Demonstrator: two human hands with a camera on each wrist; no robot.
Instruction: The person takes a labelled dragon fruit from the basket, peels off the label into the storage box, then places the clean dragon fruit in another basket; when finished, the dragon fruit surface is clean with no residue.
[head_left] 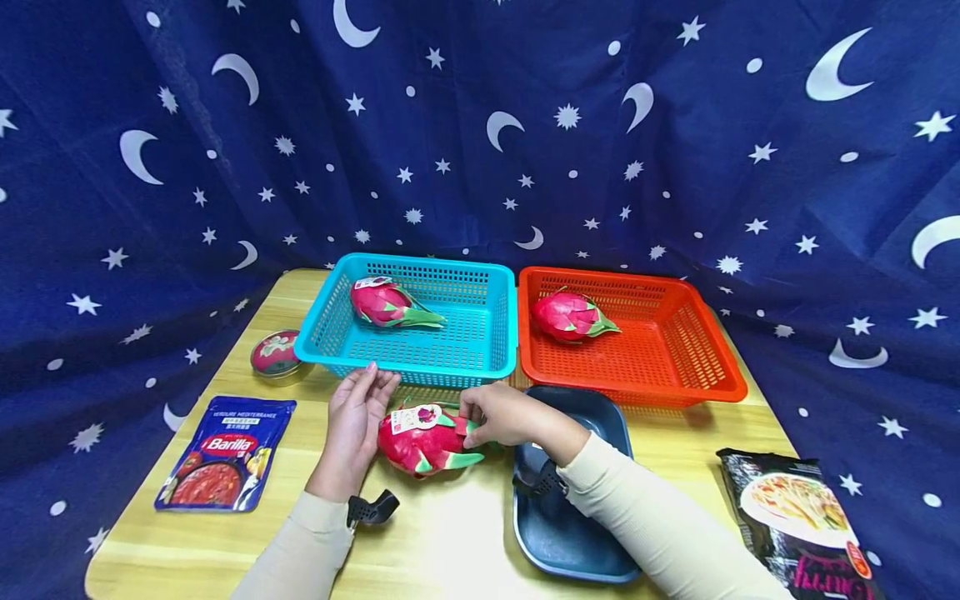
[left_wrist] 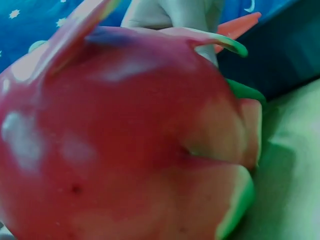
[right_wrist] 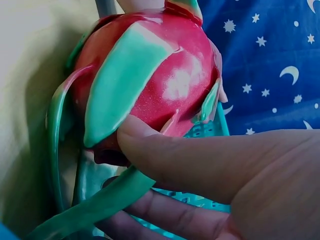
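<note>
A pink dragon fruit point(head_left: 420, 446) with green-tipped scales and a white label lies on the table in front of the blue basket. My right hand point(head_left: 506, 414) pinches it at its leafy end. In the right wrist view the thumb point(right_wrist: 165, 155) presses by a green scale, with the fingers curled underneath. At the fruit's left end, my left hand point(head_left: 354, 429) stands with fingers fairly straight, close against it. The same dragon fruit point(left_wrist: 120, 135) fills most of the left wrist view and hides the left fingers there.
A blue basket point(head_left: 495, 329) and a red basket point(head_left: 697, 333) each hold one dragon fruit. Under my right forearm sits a dark tray point(head_left: 577, 529). On the left are a round tin point(head_left: 276, 357) and a Barilla pouch point(head_left: 225, 454); a black food packet point(head_left: 798, 521) lies at right.
</note>
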